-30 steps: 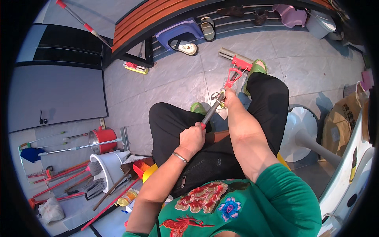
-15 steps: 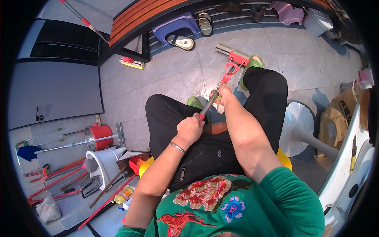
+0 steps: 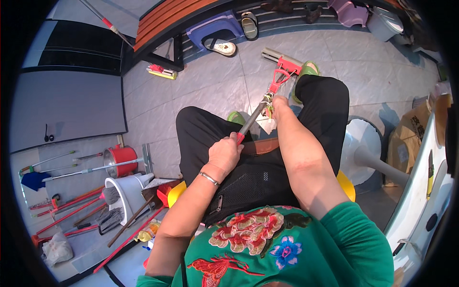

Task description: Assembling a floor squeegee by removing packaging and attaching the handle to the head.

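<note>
A squeeze mop with a grey pole (image 3: 251, 120) and a red head (image 3: 289, 64) slants between my knees, its head on the floor by my right foot. My left hand (image 3: 224, 154) is wrapped round the pole near its red grip. Up by the red pull lever (image 3: 279, 80), my right hand (image 3: 280, 106) is closed at the pale string (image 3: 268, 101) tied about the pole. Its fingertips are mostly hidden. A white card (image 3: 266, 123) hangs below the string. Green slippers (image 3: 310, 68) are on my feet.
To the left lie several mops and poles, a red bucket (image 3: 120, 161) and a white bucket (image 3: 125, 195). A blue stool (image 3: 215, 29) and loose slippers stand under the wooden bench (image 3: 165, 21). At right are a white pedestal (image 3: 361, 148) and a brown bag (image 3: 406, 138).
My right hand has shifted from around the pole to its right side, up at the string. The left hand has moved slightly left and up with the pole. More of the white card shows.
</note>
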The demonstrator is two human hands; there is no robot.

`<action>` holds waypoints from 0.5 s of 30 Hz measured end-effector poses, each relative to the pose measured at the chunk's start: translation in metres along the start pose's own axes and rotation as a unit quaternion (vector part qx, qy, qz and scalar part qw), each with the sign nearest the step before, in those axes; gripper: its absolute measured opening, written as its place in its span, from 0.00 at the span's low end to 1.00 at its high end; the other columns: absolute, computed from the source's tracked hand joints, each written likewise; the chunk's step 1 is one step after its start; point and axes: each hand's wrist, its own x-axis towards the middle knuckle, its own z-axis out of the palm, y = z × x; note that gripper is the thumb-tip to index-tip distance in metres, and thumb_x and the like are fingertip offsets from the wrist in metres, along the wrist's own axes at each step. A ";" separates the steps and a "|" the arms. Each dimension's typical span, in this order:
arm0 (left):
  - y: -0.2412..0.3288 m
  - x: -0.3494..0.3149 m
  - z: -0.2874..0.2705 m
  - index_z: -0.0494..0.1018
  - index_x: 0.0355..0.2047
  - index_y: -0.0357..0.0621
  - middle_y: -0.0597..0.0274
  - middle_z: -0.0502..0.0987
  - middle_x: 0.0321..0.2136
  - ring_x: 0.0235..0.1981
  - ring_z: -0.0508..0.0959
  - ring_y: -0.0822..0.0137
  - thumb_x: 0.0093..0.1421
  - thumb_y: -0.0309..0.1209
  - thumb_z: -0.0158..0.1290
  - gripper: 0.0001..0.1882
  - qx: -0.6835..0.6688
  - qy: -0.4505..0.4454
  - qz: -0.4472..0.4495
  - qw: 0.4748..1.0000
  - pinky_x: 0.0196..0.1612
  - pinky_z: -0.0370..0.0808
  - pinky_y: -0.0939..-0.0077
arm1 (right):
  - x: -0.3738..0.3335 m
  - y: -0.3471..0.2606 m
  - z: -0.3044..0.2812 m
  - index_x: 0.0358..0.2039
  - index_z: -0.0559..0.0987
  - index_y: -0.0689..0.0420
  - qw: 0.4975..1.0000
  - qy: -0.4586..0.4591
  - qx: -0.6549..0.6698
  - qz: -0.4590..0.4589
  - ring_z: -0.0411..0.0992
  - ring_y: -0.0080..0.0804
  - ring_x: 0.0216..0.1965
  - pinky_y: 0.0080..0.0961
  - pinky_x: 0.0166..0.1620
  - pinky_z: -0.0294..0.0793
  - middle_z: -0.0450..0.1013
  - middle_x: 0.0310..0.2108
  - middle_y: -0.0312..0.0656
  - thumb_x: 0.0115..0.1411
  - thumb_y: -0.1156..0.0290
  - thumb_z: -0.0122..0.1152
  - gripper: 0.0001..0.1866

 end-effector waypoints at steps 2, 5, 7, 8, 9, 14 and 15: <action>0.002 -0.001 0.001 0.68 0.43 0.37 0.47 0.75 0.38 0.39 0.78 0.50 0.55 0.39 0.54 0.20 -0.001 0.005 -0.004 1.000 0.39 0.74 0.57 | 0.007 -0.003 -0.009 0.38 0.77 0.58 0.999 0.026 -0.018 -0.011 0.74 0.39 0.28 0.41 0.26 0.77 0.73 0.33 0.48 0.58 0.68 0.49 0.12; -0.003 0.000 0.007 0.67 0.46 0.35 0.56 0.71 0.44 0.49 0.70 0.60 0.53 0.43 0.56 0.27 0.149 0.111 0.075 0.980 0.47 0.65 0.62 | 0.017 -0.007 -0.015 0.30 0.72 0.59 0.997 0.043 -0.052 -0.034 0.69 0.39 0.16 0.36 0.15 0.69 0.69 0.22 0.47 0.57 0.66 0.46 0.10; -0.006 0.005 0.010 0.67 0.48 0.37 0.54 0.71 0.43 0.48 0.71 0.57 0.54 0.43 0.55 0.27 0.126 0.086 0.069 0.986 0.46 0.67 0.60 | -0.012 -0.009 -0.016 0.29 0.72 0.58 0.993 -0.012 -0.107 -0.050 0.70 0.37 0.17 0.35 0.16 0.69 0.70 0.22 0.44 0.56 0.65 0.48 0.10; -0.004 0.009 0.009 0.66 0.51 0.38 0.52 0.71 0.42 0.46 0.73 0.55 0.56 0.43 0.54 0.27 0.107 0.054 0.067 0.991 0.44 0.70 0.59 | -0.020 -0.006 -0.018 0.29 0.72 0.58 0.984 -0.063 -0.158 -0.059 0.70 0.36 0.17 0.33 0.16 0.68 0.70 0.22 0.42 0.56 0.65 0.49 0.09; -0.003 0.012 0.005 0.66 0.51 0.38 0.52 0.71 0.42 0.46 0.73 0.55 0.56 0.43 0.54 0.27 0.103 0.058 0.070 0.991 0.44 0.70 0.59 | -0.017 -0.001 -0.019 0.30 0.73 0.57 0.977 -0.089 -0.189 -0.030 0.71 0.32 0.19 0.33 0.18 0.69 0.71 0.22 0.39 0.55 0.66 0.52 0.08; 0.014 0.047 -0.029 0.70 0.44 0.41 0.47 0.76 0.38 0.44 0.75 0.50 0.58 0.38 0.51 0.18 0.049 -0.062 0.110 0.991 0.43 0.72 0.55 | -0.027 -0.002 -0.024 0.32 0.76 0.58 0.946 -0.004 -0.316 -0.075 0.74 0.29 0.21 0.30 0.21 0.71 0.74 0.22 0.40 0.54 0.73 0.54 0.06; 0.019 0.057 -0.037 0.71 0.46 0.43 0.48 0.77 0.39 0.45 0.75 0.51 0.58 0.34 0.50 0.16 0.051 -0.086 0.092 0.991 0.46 0.72 0.59 | -0.018 -0.002 -0.027 0.29 0.77 0.59 0.932 0.008 -0.346 -0.106 0.74 0.29 0.21 0.29 0.21 0.71 0.74 0.22 0.40 0.54 0.73 0.54 0.05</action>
